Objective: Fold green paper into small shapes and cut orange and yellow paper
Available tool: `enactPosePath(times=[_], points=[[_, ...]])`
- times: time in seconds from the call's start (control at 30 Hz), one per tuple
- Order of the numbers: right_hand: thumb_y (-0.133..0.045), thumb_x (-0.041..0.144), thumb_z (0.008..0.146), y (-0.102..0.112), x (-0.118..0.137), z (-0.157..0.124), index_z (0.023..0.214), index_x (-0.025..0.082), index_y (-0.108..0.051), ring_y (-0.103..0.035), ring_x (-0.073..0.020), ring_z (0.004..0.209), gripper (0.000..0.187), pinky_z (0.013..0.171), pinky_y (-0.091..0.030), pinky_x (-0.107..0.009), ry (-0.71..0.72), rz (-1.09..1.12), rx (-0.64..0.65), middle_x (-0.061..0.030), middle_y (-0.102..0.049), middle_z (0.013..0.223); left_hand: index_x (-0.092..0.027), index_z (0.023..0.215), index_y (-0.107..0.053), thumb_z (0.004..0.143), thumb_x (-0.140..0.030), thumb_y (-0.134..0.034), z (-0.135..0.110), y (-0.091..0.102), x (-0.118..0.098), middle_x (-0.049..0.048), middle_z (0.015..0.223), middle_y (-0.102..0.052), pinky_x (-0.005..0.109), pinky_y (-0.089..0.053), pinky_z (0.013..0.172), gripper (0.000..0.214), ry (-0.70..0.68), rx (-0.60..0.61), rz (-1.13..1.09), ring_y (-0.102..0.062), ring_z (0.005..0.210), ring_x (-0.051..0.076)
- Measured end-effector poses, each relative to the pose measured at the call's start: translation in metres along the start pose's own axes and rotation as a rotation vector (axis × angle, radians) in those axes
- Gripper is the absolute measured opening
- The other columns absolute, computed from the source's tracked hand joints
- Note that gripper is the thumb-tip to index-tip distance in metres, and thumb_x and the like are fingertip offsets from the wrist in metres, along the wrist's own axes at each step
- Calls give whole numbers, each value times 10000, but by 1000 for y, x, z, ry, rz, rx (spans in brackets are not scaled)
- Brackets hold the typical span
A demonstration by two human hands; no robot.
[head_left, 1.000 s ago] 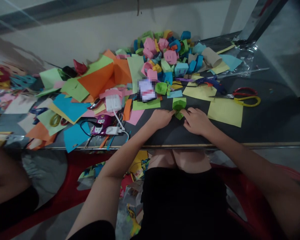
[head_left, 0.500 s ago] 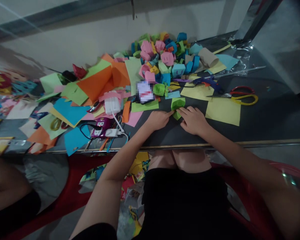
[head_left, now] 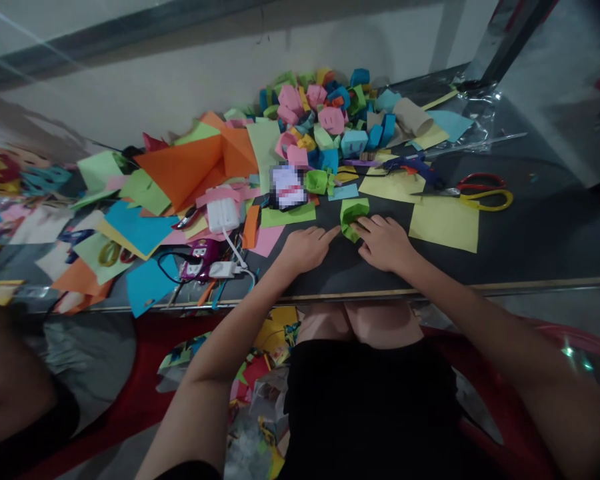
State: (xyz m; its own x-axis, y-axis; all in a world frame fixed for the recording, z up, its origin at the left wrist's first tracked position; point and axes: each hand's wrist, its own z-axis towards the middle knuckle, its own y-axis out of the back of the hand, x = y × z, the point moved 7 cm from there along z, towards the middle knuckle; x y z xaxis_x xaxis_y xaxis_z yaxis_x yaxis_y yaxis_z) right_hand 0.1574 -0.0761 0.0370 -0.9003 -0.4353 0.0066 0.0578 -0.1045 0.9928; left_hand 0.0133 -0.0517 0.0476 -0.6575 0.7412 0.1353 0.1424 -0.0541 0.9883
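Note:
A small folded green paper piece (head_left: 353, 217) lies on the dark table (head_left: 530, 253) in front of me. My left hand (head_left: 305, 248) rests knuckles-up on the table, its forefinger stretched toward the green piece's left edge. My right hand (head_left: 386, 243) has its fingertips pressed on the piece's right side, pinching it against the table. A yellow paper sheet (head_left: 445, 224) lies just right of my right hand.
A heap of folded coloured paper shapes (head_left: 330, 117) sits at the back. Loose sheets, an orange one (head_left: 185, 167) among them, cover the left. Scissors (head_left: 480, 193), a glue gun (head_left: 415, 164) and a white charger (head_left: 223, 215) lie about. Another person's limb (head_left: 10, 393) shows lower left.
The green piece has tilted up a little under my fingertips. My left forefinger has straightened toward it. The view has shifted slightly.

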Motion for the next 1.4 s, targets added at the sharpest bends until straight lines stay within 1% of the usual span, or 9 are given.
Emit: enactPosePath(times=[0.1, 0.27, 0.47, 0.57, 0.8, 0.97, 1.17, 1.27, 1.4], points=[[-465, 251, 952, -1, -1, 1, 1385, 78, -634, -537, -327, 1177, 496, 926, -395, -429, -5, -11, -6, -187, -623, 1417, -204, 1549, -467, 1028, -177, -352, 11, 5, -5, 146, 1017, -718, 318, -488, 680, 534, 31, -34, 39, -691, 961, 254], [-469, 228, 945, -1, -3, -1, 1360, 97, -652, -544, -325, 1130, 472, 894, -397, -425, 10, -1, -31, -179, -652, 1367, -113, 1415, -601, 1018, -116, -336, 30, -3, -10, 199, 1014, -739, 360, -512, 692, 477, 79, 44, 5, -719, 982, 305], [-459, 191, 945, -1, -3, -2, 1284, 71, -676, -556, -315, 1098, 420, 881, -415, -418, 16, 45, -97, -177, -705, 1292, -101, 1474, -541, 997, -126, -388, 27, -10, -11, 208, 981, -760, 380, -541, 688, 502, 154, 66, -55, -749, 941, 327], [-468, 197, 945, -1, -6, 0, 1289, 67, -679, -571, -318, 1092, 424, 866, -432, -422, 27, 65, -107, -178, -713, 1296, -107, 1409, -599, 1019, -175, -380, 29, -8, -7, 207, 955, -763, 375, -541, 694, 453, 157, 56, -45, -756, 877, 309], [-476, 151, 915, -1, -25, 12, 1344, 102, -667, -628, -295, 1046, 472, 863, -474, -406, 138, 108, -53, -155, -761, 1180, -140, 1181, -727, 1001, -190, -457, 44, 1, 4, 168, 828, -757, 362, -481, 683, 328, -133, 12, 14, -733, 814, 292], [-484, 125, 894, 0, -36, 20, 1346, 115, -671, -649, -269, 1013, 489, 866, -483, -365, 167, 142, -80, -148, -767, 1087, -111, 1028, -735, 1013, -204, -430, 52, -7, 7, 147, 691, -711, 349, -434, 609, 320, -259, -81, 65, -700, 689, 269], [-531, 199, 877, 1, -45, 25, 1241, 192, -709, -645, -252, 899, 406, 770, -461, -335, 134, 191, -114, -106, -736, 962, -95, 1105, -715, 1000, -126, -365, 54, -20, 9, 119, 660, -697, 324, -414, 565, 367, -321, -148, 26, -646, 600, 215], [-547, 224, 861, 0, -51, 26, 1187, 201, -695, -638, -249, 868, 359, 767, -452, -333, 140, 223, -114, -105, -714, 951, -126, 1086, -733, 1012, -199, -399, 57, -20, 13, 123, 720, -733, 310, -364, 546, 349, -241, -150, 5, -649, 624, 209], [-582, 324, 881, -5, -59, 31, 1169, 190, -631, -653, -280, 924, 321, 778, -464, -355, 140, 317, -138, -131, -715, 1012, -171, 881, -740, 978, -277, -480, 63, -14, 26, 81, 715, -732, 290, -309, 547, 297, 52, -249, -191, -592, 580, 167]])
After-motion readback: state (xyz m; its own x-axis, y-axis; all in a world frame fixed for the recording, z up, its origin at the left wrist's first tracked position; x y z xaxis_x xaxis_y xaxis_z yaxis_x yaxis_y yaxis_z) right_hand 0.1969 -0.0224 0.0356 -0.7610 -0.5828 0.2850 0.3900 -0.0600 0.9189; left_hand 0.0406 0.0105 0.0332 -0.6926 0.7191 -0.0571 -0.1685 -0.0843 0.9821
